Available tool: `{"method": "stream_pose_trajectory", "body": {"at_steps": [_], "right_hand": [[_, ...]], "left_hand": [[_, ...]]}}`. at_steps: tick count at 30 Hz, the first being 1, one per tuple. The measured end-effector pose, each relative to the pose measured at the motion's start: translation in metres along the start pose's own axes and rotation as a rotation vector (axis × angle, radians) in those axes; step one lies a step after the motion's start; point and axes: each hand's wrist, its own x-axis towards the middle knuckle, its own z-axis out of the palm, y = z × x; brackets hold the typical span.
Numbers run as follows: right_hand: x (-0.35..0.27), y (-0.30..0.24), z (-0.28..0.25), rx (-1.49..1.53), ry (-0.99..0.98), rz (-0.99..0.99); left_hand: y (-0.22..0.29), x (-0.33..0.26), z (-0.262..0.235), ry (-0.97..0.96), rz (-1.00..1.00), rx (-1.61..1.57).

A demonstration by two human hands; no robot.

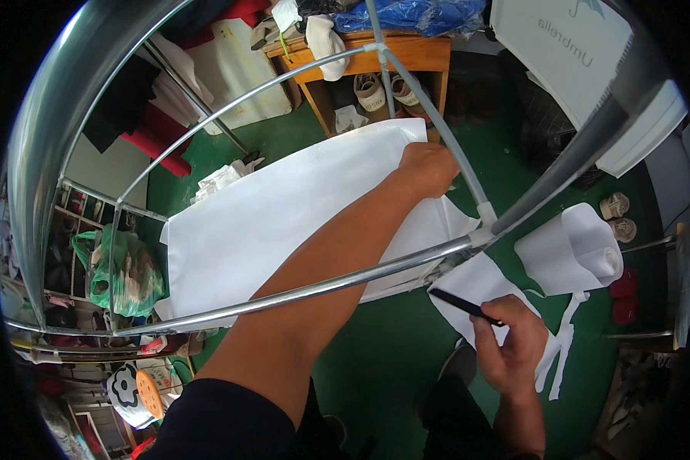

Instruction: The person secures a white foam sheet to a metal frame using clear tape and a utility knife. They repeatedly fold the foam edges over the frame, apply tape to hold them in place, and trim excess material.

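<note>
A large white sheet (261, 222), smooth and plastic-looking, covers a low oblong shape on the green floor. My left arm reaches through a metal tube frame (376, 272), and my left hand (429, 169) is closed on the sheet at its far right end; the fingertips are hidden. In my right hand (514, 345), lower right, is a slim black utility knife (466, 306), gripped between thumb and fingers and pointing left; whether a blade is out I cannot tell. Below it lies a loose white piece (475, 280), with narrow white strips (563, 345) beside it.
A loosely rolled white sheet (563, 249) stands on the right, near a pair of shoes (619, 217). At the back is a wooden table (429, 55) with shoes under it. A green plastic bag (123, 268) sits at left. Frame tubes cross around both arms.
</note>
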Motion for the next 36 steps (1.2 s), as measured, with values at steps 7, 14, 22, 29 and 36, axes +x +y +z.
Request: {"method": "stream_pose_trajectory", "body": {"at_steps": [7,14,22,29,36], "right_hand": [[0.016,0.006,0.037,-0.354,0.168,-0.324],[0.017,0.020,0.048,-0.449,0.179,-0.320],[0.022,0.026,0.052,-0.503,0.207,-0.306],[0.015,0.028,0.053,-0.548,0.161,-0.265],[0.014,0.022,0.048,-0.572,0.163,-0.283]], "left_hand": [[-0.003,0.000,-0.001,0.015,0.010,-0.010],[-0.006,0.001,0.008,0.093,0.058,-0.105],[-0.003,0.000,0.008,0.098,0.037,-0.086],[-0.001,-0.001,0.002,0.071,0.044,-0.065],[0.001,-0.003,-0.002,0.044,0.023,-0.095]]}}
